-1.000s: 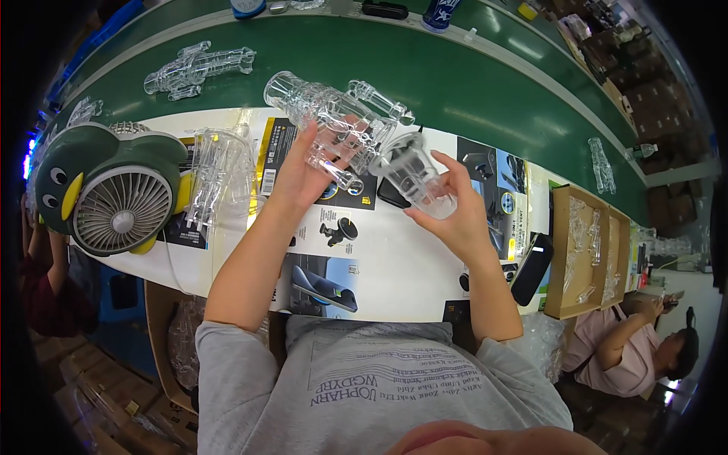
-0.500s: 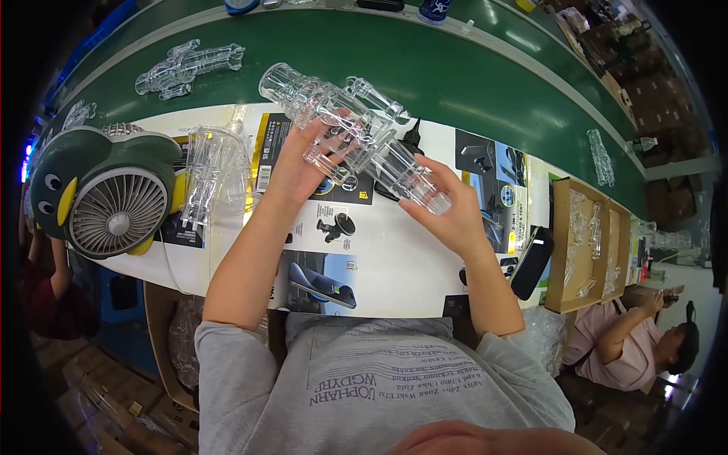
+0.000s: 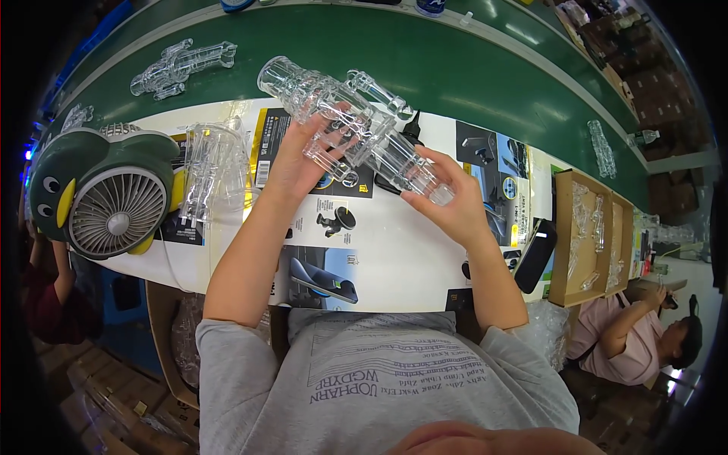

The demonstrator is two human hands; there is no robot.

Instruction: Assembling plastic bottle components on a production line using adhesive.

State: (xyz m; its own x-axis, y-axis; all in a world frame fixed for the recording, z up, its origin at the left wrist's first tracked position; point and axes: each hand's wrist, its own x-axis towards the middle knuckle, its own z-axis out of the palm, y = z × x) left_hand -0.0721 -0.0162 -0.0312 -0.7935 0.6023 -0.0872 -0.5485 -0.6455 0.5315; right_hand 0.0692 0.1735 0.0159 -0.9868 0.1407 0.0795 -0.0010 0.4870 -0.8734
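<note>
Both my hands hold a clear plastic tubular assembly [image 3: 387, 144] above the near edge of a green surface. A wide round mouth forms its upper left end, and short side tubes stick out along it. My left hand [image 3: 303, 155] wraps its middle from beneath; the fingers show through the clear plastic. At the narrower lower right end, my right hand [image 3: 447, 193] is closed around the tube, thumb below and fingers above. Behind the tube lies a black object [image 3: 409, 130], partly hidden. A similar clear assembly [image 3: 182, 68] rests on the green surface at the far left.
At left stands a green penguin-shaped fan [image 3: 117, 193], with clear plastic pieces [image 3: 214, 171] beside it. On the right are a black phone [image 3: 535, 256], a cardboard box [image 3: 561, 227] of clear parts, and another clear piece [image 3: 601, 149]. A person [image 3: 618, 334] sits at right.
The assembly stays in both hands, with its lower right end raised slightly. My right hand has shifted a little with it. The whole view has moved slightly.
</note>
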